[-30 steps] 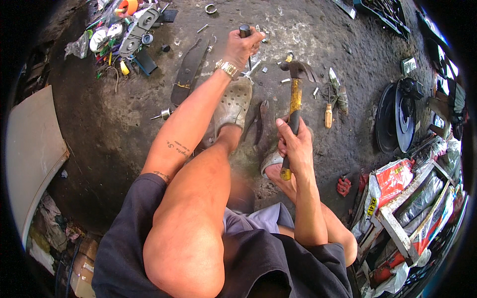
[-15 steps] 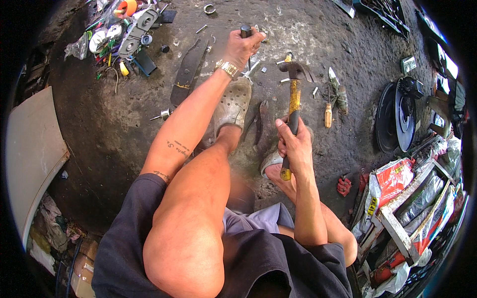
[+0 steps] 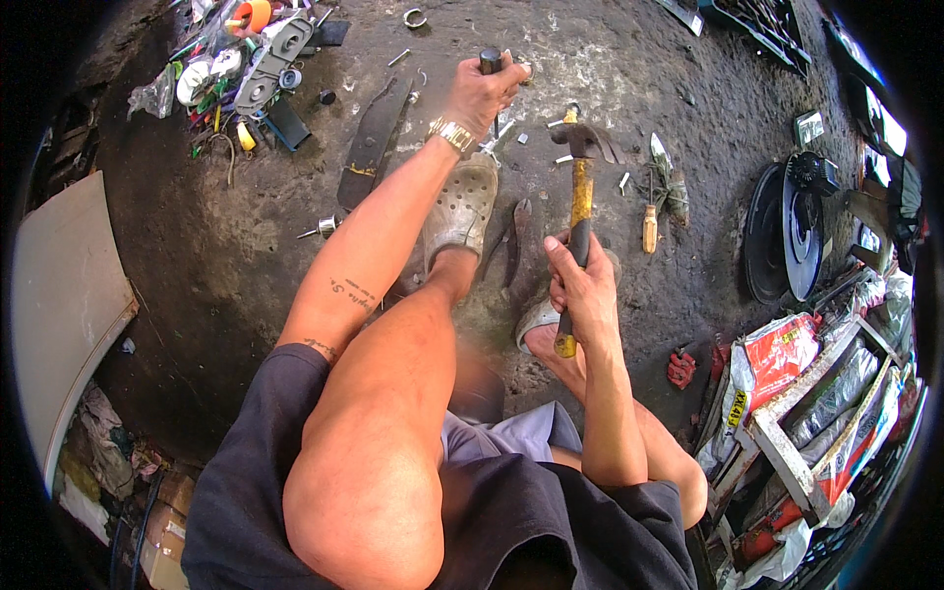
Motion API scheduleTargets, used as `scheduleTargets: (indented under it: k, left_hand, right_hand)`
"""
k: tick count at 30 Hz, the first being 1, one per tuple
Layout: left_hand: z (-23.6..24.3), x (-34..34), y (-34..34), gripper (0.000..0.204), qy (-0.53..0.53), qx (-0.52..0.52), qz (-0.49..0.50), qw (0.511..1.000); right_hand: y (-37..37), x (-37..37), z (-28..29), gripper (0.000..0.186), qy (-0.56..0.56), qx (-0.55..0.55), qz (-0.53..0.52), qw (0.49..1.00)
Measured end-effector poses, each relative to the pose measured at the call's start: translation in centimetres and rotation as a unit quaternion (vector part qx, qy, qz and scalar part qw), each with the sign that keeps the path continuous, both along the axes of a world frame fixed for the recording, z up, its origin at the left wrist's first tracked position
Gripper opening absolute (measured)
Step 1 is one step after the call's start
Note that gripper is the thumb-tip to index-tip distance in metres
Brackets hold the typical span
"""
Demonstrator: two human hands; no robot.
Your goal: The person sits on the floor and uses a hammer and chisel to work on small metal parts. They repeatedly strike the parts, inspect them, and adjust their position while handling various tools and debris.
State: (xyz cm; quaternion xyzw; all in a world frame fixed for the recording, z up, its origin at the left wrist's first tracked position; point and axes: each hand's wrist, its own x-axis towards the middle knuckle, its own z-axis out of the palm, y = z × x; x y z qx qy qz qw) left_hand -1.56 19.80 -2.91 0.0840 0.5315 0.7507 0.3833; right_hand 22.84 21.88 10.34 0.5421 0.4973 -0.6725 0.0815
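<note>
My left hand [image 3: 479, 96] is closed around an upright dark metal tool [image 3: 490, 62] with a round top. Below it, small silver metal pieces [image 3: 502, 131] lie at the toe of my sandal [image 3: 457, 211], partly hidden by the hand. My right hand [image 3: 588, 290] grips a claw hammer [image 3: 580, 192] with a worn yellow and black handle, head pointing away from me. A rusty pair of pliers or snips [image 3: 521, 236] lies between my feet. A wooden-handled screwdriver [image 3: 650, 228] is right of the hammer. A flat dark bar [image 3: 369, 147] lies left of the sandal.
A pile of plastic and metal parts [image 3: 275, 64] is at the upper left, a pale panel [image 3: 69, 285] at the left edge. Black round discs [image 3: 777, 231] stand on the right, above a heap of bags and white bars [image 3: 787, 433]. Small scraps dot the grimy ground [image 3: 639, 88].
My left hand and the dark tool have shifted very slightly to the right. My right hand and the hammer look the same.
</note>
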Motion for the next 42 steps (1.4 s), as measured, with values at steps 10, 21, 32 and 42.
scheduleTargets:
  k: [10,21,32,42]
  left_hand:
    - [0.2,0.2,0.0,0.026,-0.008,0.006,0.002,1.000]
    - [-0.4,-0.1,-0.2,0.027,-0.005,0.016,-0.009,1.000]
    - [0.0,0.2,0.0,0.026,-0.001,0.008,-0.007,1.000]
    - [-1.9,1.7,-0.8,0.030,0.199,-0.027,-0.036,0.979]
  right_hand:
    - [0.0,0.0,-0.1,0.023,0.000,0.000,0.007,1.000]
    - [-0.1,-0.1,-0.1,0.023,-0.009,0.004,0.012,1.000]
    - [0.0,0.1,0.0,0.022,-0.008,0.011,0.021,1.000]
    - [4.5,-4.1,10.7,0.019,0.108,0.239,0.064,0.963]
